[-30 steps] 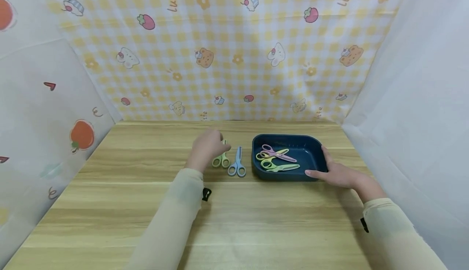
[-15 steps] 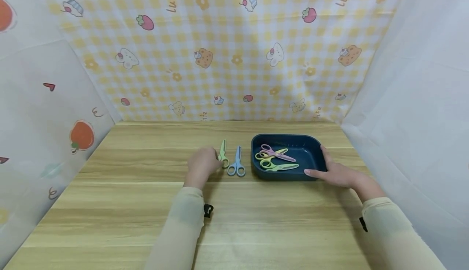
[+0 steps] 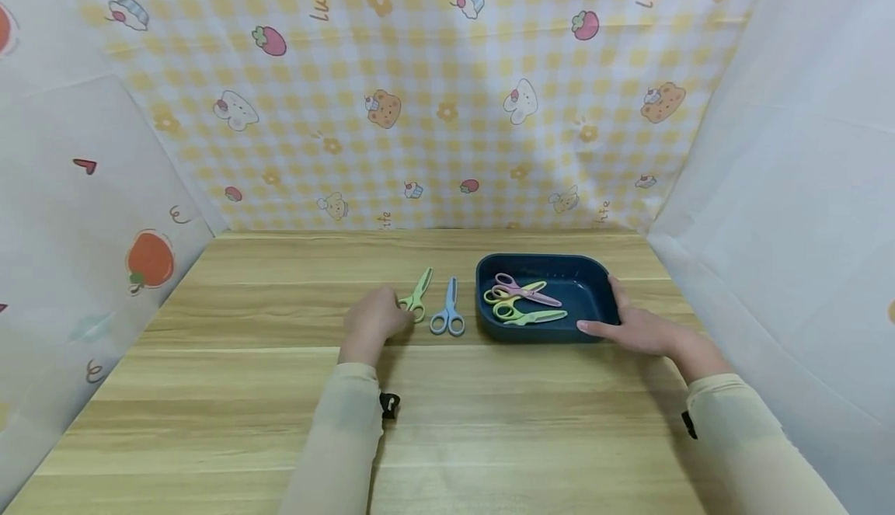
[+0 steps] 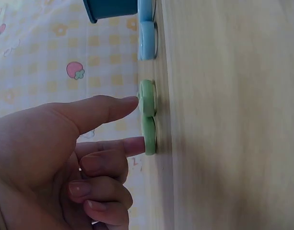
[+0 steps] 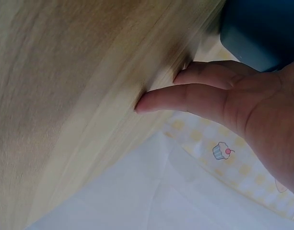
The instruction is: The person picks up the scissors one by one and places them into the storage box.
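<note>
Green scissors point(image 3: 416, 297) lie tilted on the table, blades pointing away. My left hand point(image 3: 376, 317) is at their handles; in the left wrist view its thumb touches one handle loop point(image 4: 147, 98) and the index fingertip meets the other, while the remaining fingers are curled. Just right of them lie blue scissors point(image 3: 449, 309). A dark blue bin point(image 3: 545, 334) contains pink scissors point(image 3: 527, 290), yellow scissors point(image 3: 534, 288) and light green scissors point(image 3: 534, 316). My right hand point(image 3: 639, 328) holds the bin's right end, thumb at the front rim and fingers along the side wall.
The wooden table point(image 3: 447, 422) reaches back to a yellow checked cloth point(image 3: 447, 111). White cloth walls stand at the left point(image 3: 84, 212) and right point(image 3: 790, 189).
My left hand came down and left to the green scissors' handles. The scissors have since turned, handles shifting left. My right hand and the bin stay in place; the view shifted slightly.
</note>
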A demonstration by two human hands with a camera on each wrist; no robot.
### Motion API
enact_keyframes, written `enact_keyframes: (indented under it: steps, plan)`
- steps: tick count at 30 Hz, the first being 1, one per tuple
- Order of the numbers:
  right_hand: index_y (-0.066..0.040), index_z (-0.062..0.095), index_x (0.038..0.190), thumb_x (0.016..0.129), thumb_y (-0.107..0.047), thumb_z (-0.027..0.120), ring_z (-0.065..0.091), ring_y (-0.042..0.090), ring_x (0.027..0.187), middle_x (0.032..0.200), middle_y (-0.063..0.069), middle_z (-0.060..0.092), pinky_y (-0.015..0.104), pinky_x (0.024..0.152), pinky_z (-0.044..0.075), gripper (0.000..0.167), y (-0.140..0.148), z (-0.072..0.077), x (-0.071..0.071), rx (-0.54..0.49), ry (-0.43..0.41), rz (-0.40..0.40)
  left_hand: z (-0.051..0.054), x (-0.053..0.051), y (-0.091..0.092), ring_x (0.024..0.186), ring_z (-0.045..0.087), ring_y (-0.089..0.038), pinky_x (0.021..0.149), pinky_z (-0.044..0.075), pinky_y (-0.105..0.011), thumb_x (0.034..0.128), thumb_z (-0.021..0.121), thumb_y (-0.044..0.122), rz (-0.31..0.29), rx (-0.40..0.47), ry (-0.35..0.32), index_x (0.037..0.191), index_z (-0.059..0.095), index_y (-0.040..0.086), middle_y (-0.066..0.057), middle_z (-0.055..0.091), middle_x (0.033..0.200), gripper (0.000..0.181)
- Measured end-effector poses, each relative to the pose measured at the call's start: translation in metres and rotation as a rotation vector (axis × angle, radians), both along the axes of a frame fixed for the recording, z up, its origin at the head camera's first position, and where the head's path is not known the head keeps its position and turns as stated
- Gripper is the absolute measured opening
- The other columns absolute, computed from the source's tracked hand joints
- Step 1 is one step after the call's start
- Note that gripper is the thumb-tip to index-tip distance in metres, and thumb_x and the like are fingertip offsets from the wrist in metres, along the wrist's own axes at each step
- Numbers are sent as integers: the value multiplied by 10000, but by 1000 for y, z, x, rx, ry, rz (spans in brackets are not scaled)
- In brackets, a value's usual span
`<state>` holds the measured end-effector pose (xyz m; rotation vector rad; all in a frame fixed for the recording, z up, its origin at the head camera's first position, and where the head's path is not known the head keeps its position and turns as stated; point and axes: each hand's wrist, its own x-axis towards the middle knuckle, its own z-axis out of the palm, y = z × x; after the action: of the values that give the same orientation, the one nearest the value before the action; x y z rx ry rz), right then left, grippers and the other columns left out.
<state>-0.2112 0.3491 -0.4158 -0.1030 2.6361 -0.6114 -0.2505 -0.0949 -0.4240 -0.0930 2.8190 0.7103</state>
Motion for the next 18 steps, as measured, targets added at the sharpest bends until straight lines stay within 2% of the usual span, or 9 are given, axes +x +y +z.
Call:
enact_keyframes:
  steps: [6, 14, 16, 18]
  plan:
    - [-61, -307, 1627, 971, -777, 530, 311, 647, 1500, 1663, 467, 108, 741, 1193, 312, 1282, 0, 2, 0, -5, 4, 3, 2, 1, -14, 585, 484, -170, 519, 372, -311, 921, 808, 392, 35, -8, 9, 695, 639, 144, 9, 530, 646, 375]
    - [-66, -312, 1626, 970, -781, 527, 286, 655, 1506, 1661, 472, 101, 751, 1198, 293, 1282, -1, 3, 0, -5, 0, -4, 2, 2, -26, 613, 478, -175, 551, 373, -317, 906, 831, 382, 51, 12, 12, 726, 684, 133, 8, 532, 656, 340]
    - [-63, -308, 1627, 970, -780, 529, 276, 656, 1510, 1664, 470, 90, 750, 1202, 287, 1283, -1, 3, 0, -8, -2, -3, 2, 3, -27, 621, 492, -181, 556, 383, -319, 909, 832, 390, 59, 16, 12, 766, 691, 117, -4, 555, 675, 338]
    - [-59, -304, 1628, 971, -776, 533, 270, 656, 1511, 1666, 470, 82, 750, 1205, 282, 1283, -1, 3, 1, -13, -3, -6, 1, 4, -27, 655, 528, -202, 571, 407, -330, 901, 839, 412, 67, 22, 23, 886, 697, 80, -40, 618, 740, 361]
